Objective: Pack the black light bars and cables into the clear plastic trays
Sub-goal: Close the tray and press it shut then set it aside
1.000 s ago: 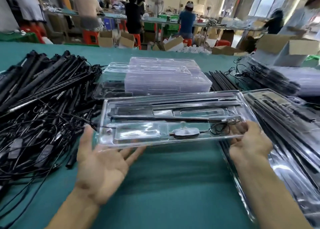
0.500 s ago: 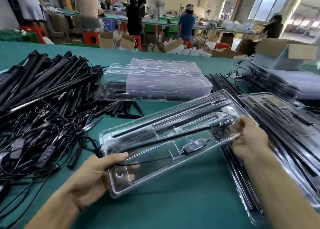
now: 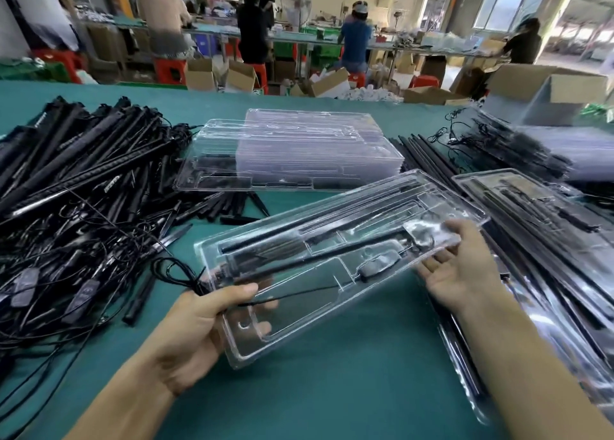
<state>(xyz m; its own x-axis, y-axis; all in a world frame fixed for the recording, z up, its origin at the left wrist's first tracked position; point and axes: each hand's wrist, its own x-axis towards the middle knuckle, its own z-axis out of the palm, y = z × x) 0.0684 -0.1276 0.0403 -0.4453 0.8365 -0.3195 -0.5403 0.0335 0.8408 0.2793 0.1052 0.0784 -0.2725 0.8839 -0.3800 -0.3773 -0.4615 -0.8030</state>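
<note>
Clear plastic tray (image 3: 299, 313): likely light, bendy, slick. Your left hand (image 3: 196, 333) and right hand (image 3: 465, 270) each clamp one end; grip rims, light bars (image 3: 315, 253) may slide.

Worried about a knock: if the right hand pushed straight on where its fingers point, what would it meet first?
The held tray, whose end the right hand grips. Beyond it, probably the stack of clear trays, though depth is unclear.
</note>
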